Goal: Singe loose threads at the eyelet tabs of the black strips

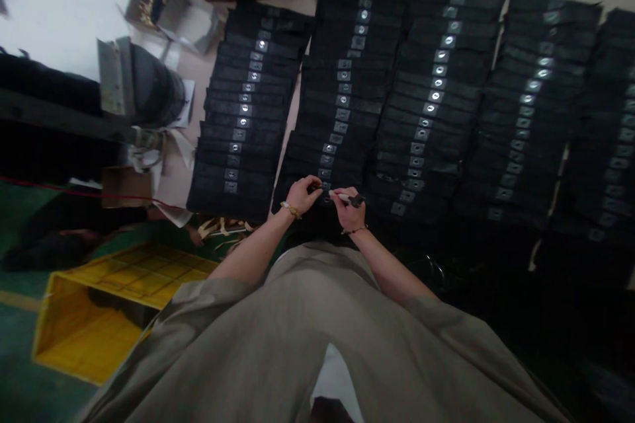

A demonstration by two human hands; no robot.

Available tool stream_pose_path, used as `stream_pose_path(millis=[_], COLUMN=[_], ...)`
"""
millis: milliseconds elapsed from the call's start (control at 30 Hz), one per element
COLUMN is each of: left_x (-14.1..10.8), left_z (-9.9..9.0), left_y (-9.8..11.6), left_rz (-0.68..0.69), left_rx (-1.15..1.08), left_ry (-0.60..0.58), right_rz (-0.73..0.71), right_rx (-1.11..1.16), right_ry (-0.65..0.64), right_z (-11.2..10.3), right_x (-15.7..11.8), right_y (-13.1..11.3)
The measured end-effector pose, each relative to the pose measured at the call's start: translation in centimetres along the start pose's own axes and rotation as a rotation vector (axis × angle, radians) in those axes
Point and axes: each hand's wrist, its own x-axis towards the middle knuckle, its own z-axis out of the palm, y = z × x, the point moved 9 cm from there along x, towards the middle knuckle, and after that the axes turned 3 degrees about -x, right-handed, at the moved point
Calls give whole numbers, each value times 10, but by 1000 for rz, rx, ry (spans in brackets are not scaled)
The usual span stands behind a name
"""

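Note:
My right hand (351,210) is closed around a slim pen-like tool (344,198) with a pale front and a dark rear end. Its tip points left at a small grey label on the nearest black fabric piece (302,195). On the other side of that label, my left hand (303,197) rests on the fabric, fingers bent, with a gap between thumb and forefinger. Overlapping black pieces form a column (342,115) running away from me, each showing a grey label, several with a bright round mark. The exact tip of the tool is too small to make out.
More columns of labelled black pieces lie to the left (248,106) and right (431,99). Boxes (191,23) and a dark machine part (153,86) stand at the left. Below the table edge are a yellow crate (84,344) and another person's hand (195,235).

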Motion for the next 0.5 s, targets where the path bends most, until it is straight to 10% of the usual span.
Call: stream_pose_path(millis=[500], left_x=[16], left_z=[6], left_y=[4], left_rz=[-19], left_rx=[443], left_ry=[-127], right_rz=[15], right_rx=[140], right_ry=[-46], right_z=[15], right_x=[23], right_y=[19])
